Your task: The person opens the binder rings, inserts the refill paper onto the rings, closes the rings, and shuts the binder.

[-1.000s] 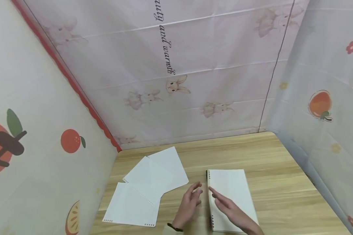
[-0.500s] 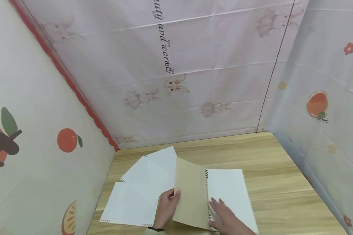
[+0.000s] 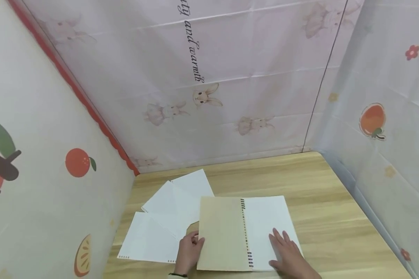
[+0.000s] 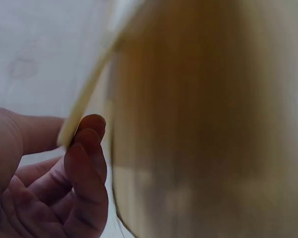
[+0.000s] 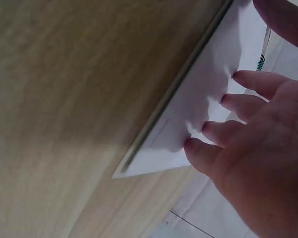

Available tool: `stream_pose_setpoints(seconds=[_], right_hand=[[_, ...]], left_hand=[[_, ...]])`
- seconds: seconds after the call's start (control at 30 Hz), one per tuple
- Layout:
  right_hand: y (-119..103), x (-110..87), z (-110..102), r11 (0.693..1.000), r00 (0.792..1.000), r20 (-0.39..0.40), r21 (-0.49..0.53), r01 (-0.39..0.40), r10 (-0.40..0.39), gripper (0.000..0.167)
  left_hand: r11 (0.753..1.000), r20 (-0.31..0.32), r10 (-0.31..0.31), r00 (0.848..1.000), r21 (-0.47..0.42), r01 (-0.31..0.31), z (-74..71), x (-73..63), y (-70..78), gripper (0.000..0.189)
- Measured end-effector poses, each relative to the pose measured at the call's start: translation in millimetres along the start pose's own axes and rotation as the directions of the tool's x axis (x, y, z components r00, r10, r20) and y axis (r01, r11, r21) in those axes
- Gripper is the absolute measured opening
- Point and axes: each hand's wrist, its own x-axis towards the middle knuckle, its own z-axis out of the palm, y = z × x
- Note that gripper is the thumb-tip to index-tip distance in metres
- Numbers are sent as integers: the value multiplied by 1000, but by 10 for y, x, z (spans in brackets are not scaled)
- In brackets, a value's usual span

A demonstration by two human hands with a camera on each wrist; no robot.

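Observation:
A spiral-bound notebook stands open on the table, its tan cover (image 3: 221, 232) to the left of the coil (image 3: 245, 232) and a white page (image 3: 263, 217) to the right. My left hand (image 3: 189, 250) pinches the cover's outer edge between thumb and curled fingers. In the left wrist view, that cover (image 4: 92, 84) slants above the table, blurred at the right. Spread over the lower right of the page, my right hand (image 3: 290, 255) rests with its fingers extended. The right wrist view has those fingertips (image 5: 193, 144) touching the white paper (image 5: 198, 94).
Several loose white sheets (image 3: 150, 238) with punched edges overlap at the left, partly beneath the cover and left hand. The wooden table (image 3: 335, 217) meets printed cloth walls (image 3: 223, 147) at the back and sides.
The tan cover, out of sight at first, has swung out to the left of the coil and lowered. My left hand moved left and took its edge; my right hand slid right across the page.

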Motion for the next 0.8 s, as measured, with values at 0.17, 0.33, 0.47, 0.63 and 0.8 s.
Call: stream_pose_setpoints(seconds=[0.17, 0.33, 0.47, 0.63, 0.8], right_hand=[[20, 6, -20, 1000, 1000, -11, -6, 21, -21, 85], [-5, 88, -71, 1000, 1000, 8, -19, 24, -24, 88], [-61, 218, -121, 999, 1000, 6, -21, 25, -25, 88], [-106, 379, -106, 998, 999, 35, -42, 41, -40, 100], [-108, 432, -42, 996, 995, 92, -75, 39, -31, 113]], left_hand=[[973, -43, -16, 999, 230, 25, 33, -46, -50, 43], [908, -73, 19, 997, 419, 14, 14, -31, 26, 45], [873, 15, 188, 982, 455, -174, 133, 58, 193, 49], [745, 281, 391, 876, 462, -481, 445, 187, 333, 69], [711, 467, 348, 813, 434, -553, 679, 191, 341, 97]])
